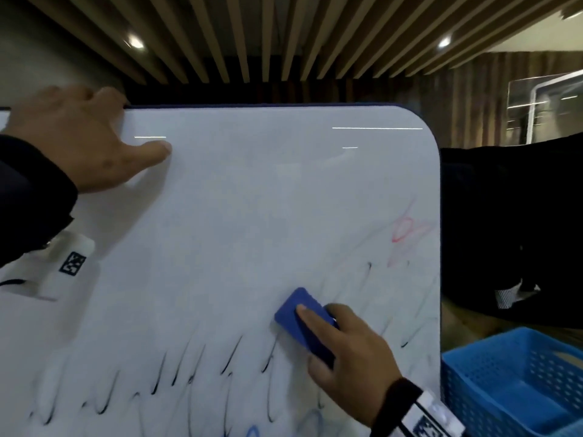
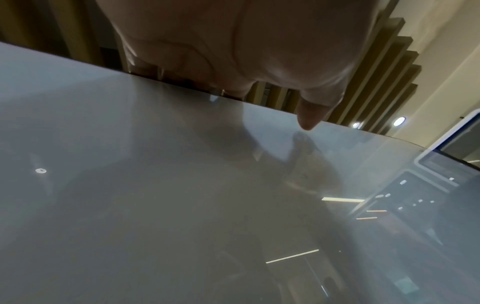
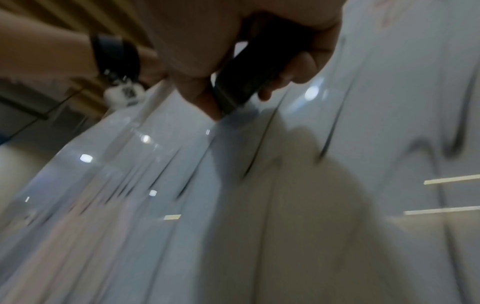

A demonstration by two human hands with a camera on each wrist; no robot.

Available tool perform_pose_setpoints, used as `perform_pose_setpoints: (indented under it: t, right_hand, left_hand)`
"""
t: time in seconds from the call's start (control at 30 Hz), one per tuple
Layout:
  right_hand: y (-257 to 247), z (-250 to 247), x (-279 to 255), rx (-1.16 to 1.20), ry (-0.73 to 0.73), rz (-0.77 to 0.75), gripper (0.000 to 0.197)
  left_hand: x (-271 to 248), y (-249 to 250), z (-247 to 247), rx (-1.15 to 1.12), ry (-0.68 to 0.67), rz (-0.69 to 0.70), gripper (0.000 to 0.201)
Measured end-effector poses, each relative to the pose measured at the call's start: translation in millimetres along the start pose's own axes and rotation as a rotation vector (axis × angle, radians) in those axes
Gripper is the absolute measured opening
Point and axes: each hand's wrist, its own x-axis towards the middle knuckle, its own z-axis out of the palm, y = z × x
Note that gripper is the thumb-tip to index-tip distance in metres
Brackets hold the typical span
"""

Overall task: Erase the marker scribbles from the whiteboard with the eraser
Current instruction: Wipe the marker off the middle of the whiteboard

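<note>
The whiteboard (image 1: 252,190) fills the head view, its upper half wiped clean. Black scribble strokes (image 1: 164,373) run along the lower part, faint red scribbles (image 1: 405,230) sit near the right edge, and a bit of blue marker (image 1: 252,432) shows at the bottom. My right hand (image 1: 344,351) grips the blue eraser (image 1: 299,316) and presses it flat on the board at lower centre-right. In the blurred right wrist view the eraser (image 3: 254,70) looks dark between my fingers. My left hand (image 1: 82,134) holds the board's top left edge, fingers curled over it, thumb (image 2: 309,115) on the surface.
A blue plastic basket (image 1: 511,383) stands right of the board at the lower right. A dark piece of furniture (image 1: 511,216) lies behind the board's right edge. Wooden ceiling slats (image 1: 252,33) and lights are overhead.
</note>
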Motion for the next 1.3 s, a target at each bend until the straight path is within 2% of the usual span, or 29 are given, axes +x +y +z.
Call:
perform_pose_setpoints:
  t: [0.03, 0.13, 0.2, 0.27, 0.37, 0.43, 0.5, 0.6, 0.67, 0.73, 0.8, 0.87, 0.9, 0.93, 1.03, 1.1, 1.17, 1.3]
  right_hand:
    - [13.1, -12.9, 15.5, -0.009, 0.054, 0.029, 0.074]
    - [68.2, -65.1, 70.1, 0.095, 0.391, 0.244, 0.070]
    - [93.5, -78.1, 81.7, 0.120, 0.475, 0.330, 0.071]
    - [83.1, -61.0, 59.4, 0.142, 0.396, 0.277, 0.073]
    - [44.9, -5.8, -11.9, 0.097, 0.096, 0.039, 0.079]
    - [43.5, -0.1, -26.6, 0.053, -0.056, -0.034, 0.079]
    - [63.3, -25.4, 1.4, 0.021, 0.010, 0.013, 0.073]
    - [109.4, -77.4, 51.5, 0.073, 0.328, 0.179, 0.066]
    - [120.7, -83.4, 57.1, 0.113, 0.408, 0.287, 0.068]
    - [101.9, -62.3, 32.0, 0.118, 0.311, 0.224, 0.070]
    - [74.8, -29.1, -10.0, 0.082, 0.083, 0.055, 0.075]
    - [72.3, -22.0, -28.2, 0.065, -0.124, -0.037, 0.075]
    - [82.3, -30.8, -19.1, 0.063, -0.123, -0.025, 0.072]
    - [95.6, -43.2, -4.1, 0.061, -0.053, 0.006, 0.069]
    - [138.8, -91.4, 48.3, 0.117, 0.336, 0.151, 0.065]
    - [151.1, -98.8, 57.9, 0.142, 0.425, 0.214, 0.066]
    - [140.0, -78.7, 32.8, 0.110, 0.357, 0.190, 0.069]
    - [105.7, -25.8, -46.1, 0.078, -0.005, 0.075, 0.084]
  left_hand:
    - [1.1, 14.4, -2.3, 0.012, -0.020, 0.019, 0.120]
    - [4.8, 61.8, -6.0, 0.032, -0.093, 0.073, 0.110]
    - [9.5, 93.0, -2.7, 0.062, -0.113, 0.139, 0.104]
    - [13.6, 122.5, 2.3, 0.083, -0.111, 0.192, 0.099]
    - [14.4, 153.5, 11.9, 0.098, -0.084, 0.224, 0.102]
    - [11.4, 160.6, 17.4, 0.119, -0.032, 0.218, 0.108]
    - [9.1, 161.9, 20.0, 0.122, 0.009, 0.204, 0.107]
    - [7.7, 162.1, 22.4, 0.104, 0.028, 0.175, 0.104]
    - [6.0, 163.5, 23.1, 0.093, 0.049, 0.158, 0.103]
    - [4.9, 163.3, 24.5, 0.082, 0.066, 0.143, 0.101]
    - [4.4, 163.0, 25.2, 0.074, 0.070, 0.139, 0.098]
    - [3.9, 163.4, 25.7, 0.057, 0.072, 0.134, 0.094]
    - [4.0, 163.7, 25.9, 0.049, 0.074, 0.130, 0.092]
    - [4.5, 163.4, 26.3, 0.043, 0.073, 0.125, 0.091]
    - [5.4, 163.6, 27.6, 0.045, 0.069, 0.115, 0.099]
    - [5.7, 164.5, 27.9, 0.044, 0.069, 0.101, 0.101]
    - [4.6, 165.6, 27.7, 0.024, 0.073, 0.093, 0.101]
    - [6.5, 163.0, 30.7, -0.003, 0.077, 0.100, 0.100]
